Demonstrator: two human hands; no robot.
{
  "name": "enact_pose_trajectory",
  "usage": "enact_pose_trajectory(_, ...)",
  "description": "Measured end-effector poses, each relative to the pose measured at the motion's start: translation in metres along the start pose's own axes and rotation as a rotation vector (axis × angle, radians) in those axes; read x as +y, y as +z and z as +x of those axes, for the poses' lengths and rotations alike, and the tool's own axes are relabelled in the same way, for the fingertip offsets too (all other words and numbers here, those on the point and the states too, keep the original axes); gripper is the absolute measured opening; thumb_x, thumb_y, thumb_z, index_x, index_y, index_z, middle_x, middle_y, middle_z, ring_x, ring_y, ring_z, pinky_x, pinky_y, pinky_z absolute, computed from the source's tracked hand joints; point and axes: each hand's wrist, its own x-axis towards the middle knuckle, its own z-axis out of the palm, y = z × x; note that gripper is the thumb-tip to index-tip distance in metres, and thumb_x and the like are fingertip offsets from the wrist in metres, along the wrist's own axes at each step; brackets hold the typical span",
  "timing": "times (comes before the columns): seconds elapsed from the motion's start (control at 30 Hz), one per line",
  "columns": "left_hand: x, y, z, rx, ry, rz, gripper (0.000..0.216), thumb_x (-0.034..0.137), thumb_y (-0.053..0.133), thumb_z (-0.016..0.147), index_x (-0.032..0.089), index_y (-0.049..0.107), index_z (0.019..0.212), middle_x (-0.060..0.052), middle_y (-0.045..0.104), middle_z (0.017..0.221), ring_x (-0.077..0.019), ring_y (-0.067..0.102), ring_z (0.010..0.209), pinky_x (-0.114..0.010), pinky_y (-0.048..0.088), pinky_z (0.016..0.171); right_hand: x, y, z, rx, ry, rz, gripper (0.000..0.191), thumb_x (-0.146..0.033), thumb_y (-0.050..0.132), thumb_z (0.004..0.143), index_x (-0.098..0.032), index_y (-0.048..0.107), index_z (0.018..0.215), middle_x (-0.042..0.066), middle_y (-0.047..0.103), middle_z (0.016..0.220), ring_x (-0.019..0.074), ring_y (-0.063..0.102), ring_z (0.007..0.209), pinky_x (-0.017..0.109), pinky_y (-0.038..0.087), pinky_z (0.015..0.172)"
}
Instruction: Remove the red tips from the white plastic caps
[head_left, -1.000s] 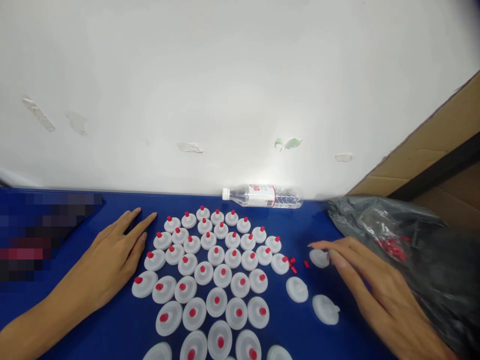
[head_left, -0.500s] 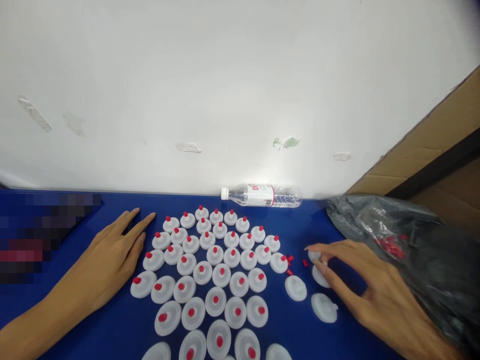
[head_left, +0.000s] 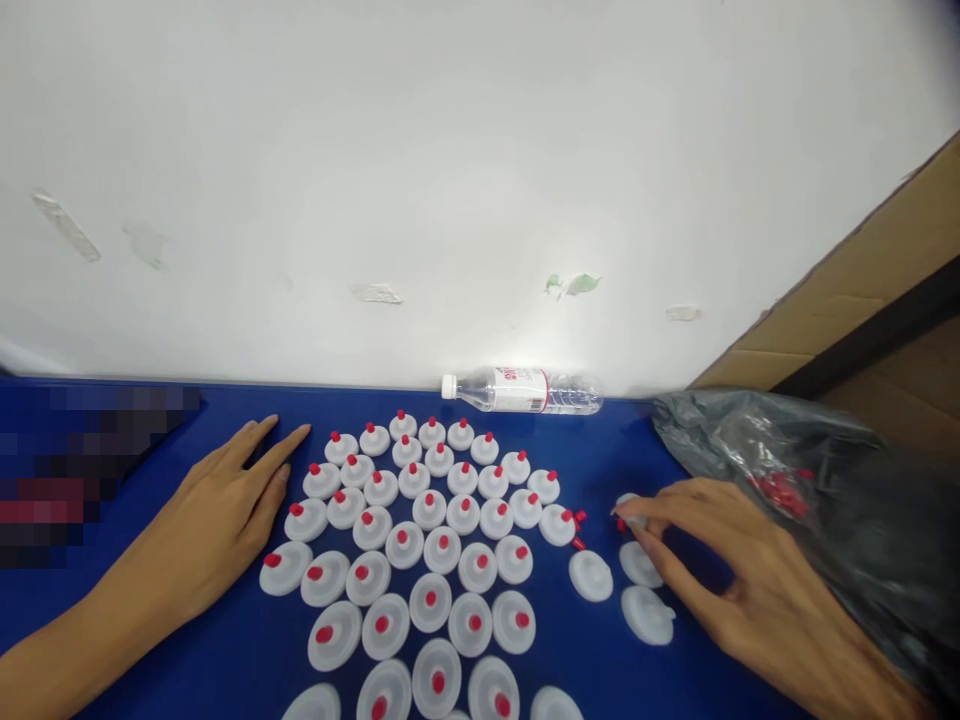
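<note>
My left hand lies flat on the blue table with its fingers spread, beside rows of white round lids with red tips on their spouts. On the right, my right hand has its thumb and index finger bent close together over a small red cap, which is mostly covered by the fingertips. A white lid shows partly behind the index finger. Under the thumb lies another bare white lid, with a further lid just below it.
A clear plastic bottle lies against the white wall. Loose red caps rest beside the rows. At right, a dark plastic bag holds red pieces, near cardboard.
My right index fingertip has come down onto the loose red cap, which has shifted slightly right toward the thumb. The left hand has stayed in place.
</note>
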Motion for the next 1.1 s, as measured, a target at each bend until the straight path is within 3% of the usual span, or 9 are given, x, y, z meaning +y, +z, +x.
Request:
enact_pose_trajectory(0.17,-0.001,0.001,0.001,0.006,0.01,-0.003,0.064,0.052,0.019,0.11,0.025,0.041,0.164,-0.017,0.04,0.167,-0.0396,0.037,0.158,-0.061,0.038,0.126,-0.001,-0.001,0.0,0.007,-0.014,-0.013,0.02,-0.035,0.058,0.106,-0.034,0.065,0.125,-0.002,0.078,0.114,0.0209,0.072,0.107,0.041,0.053,0.097)
enact_pose_trajectory(0.27,-0.002,0.002,0.0,0.016,0.012,-0.007,0.064,0.052,0.019,0.11,0.025,0.042,0.163,-0.017,0.041,0.166,-0.0393,0.037,0.158,-0.061,0.038,0.127,-0.005,-0.005,-0.001,-0.024,-0.072,-0.019,0.033,-0.039,0.05,0.108,-0.038,0.06,0.14,0.001,0.07,0.139,0.027,0.065,0.13,0.049,0.053,0.108)
enact_pose_trajectory(0.37,-0.002,0.003,0.0,0.016,0.015,-0.008,0.064,0.051,0.019,0.11,0.025,0.043,0.163,-0.017,0.04,0.167,-0.0396,0.036,0.159,-0.061,0.037,0.127,-0.008,-0.008,-0.006,-0.122,-0.175,-0.042,0.06,-0.063,0.03,0.109,-0.037,0.044,0.161,0.008,0.035,0.174,0.0428,0.037,0.157,0.072,0.042,0.116)
enact_pose_trajectory(0.5,-0.002,0.003,-0.001,0.02,0.016,-0.006,0.064,0.051,0.018,0.11,0.025,0.043,0.163,-0.017,0.041,0.166,-0.0398,0.036,0.159,-0.061,0.037,0.128,-0.009,-0.006,-0.013,-0.228,-0.153,-0.059,0.093,-0.086,0.012,0.097,-0.031,0.028,0.171,0.012,0.004,0.181,0.0529,0.013,0.162,0.082,0.03,0.117)
enact_pose_trajectory(0.7,-0.002,0.003,-0.001,0.01,0.012,0.0,0.063,0.05,0.02,0.11,0.026,0.041,0.164,-0.016,0.039,0.167,-0.0401,0.037,0.159,-0.061,0.039,0.126,-0.004,0.001,-0.015,-0.271,-0.246,-0.078,0.09,-0.081,0.006,0.1,-0.03,0.031,0.17,0.008,0.017,0.18,0.0456,0.019,0.163,0.074,0.017,0.126)
enact_pose_trajectory(0.83,-0.001,0.002,0.0,0.011,0.01,0.001,0.063,0.05,0.02,0.11,0.025,0.042,0.164,-0.017,0.04,0.167,-0.0404,0.037,0.159,-0.062,0.039,0.126,-0.005,0.006,-0.019,-0.315,-0.343,-0.07,0.083,-0.075,0.034,0.103,-0.026,0.029,0.17,0.005,0.035,0.174,0.0394,0.025,0.162,0.064,0.008,0.132)
enact_pose_trajectory(0.93,-0.001,0.002,0.0,0.012,0.012,0.002,0.063,0.05,0.02,0.11,0.025,0.042,0.163,-0.017,0.04,0.167,-0.0404,0.037,0.158,-0.062,0.039,0.126,-0.013,0.008,-0.017,-0.217,-0.339,-0.08,0.073,-0.055,0.055,0.105,-0.025,0.035,0.168,0.002,0.048,0.167,0.0291,0.035,0.16,0.05,0.003,0.136)
enact_pose_trajectory(1.0,-0.001,0.003,0.0,0.015,0.015,0.002,0.064,0.05,0.019,0.11,0.025,0.043,0.163,-0.017,0.041,0.167,-0.0402,0.037,0.158,-0.062,0.039,0.126,-0.018,0.007,-0.013,-0.096,-0.292,-0.047,0.059,-0.04,0.06,0.104,-0.027,0.047,0.16,0.0,0.057,0.16,0.0214,0.046,0.154,0.039,0.006,0.137)
enact_pose_trajectory(1.1,-0.001,0.003,0.001,0.019,0.019,0.002,0.064,0.05,0.019,0.11,0.024,0.043,0.163,-0.017,0.041,0.166,-0.04,0.038,0.158,-0.061,0.039,0.126,-0.024,0.005,-0.008,0.137,-0.177,0.102,0.027,-0.032,0.067,0.101,-0.03,0.068,0.128,-0.001,0.075,0.136,0.0183,0.066,0.135,0.033,0.032,0.13)
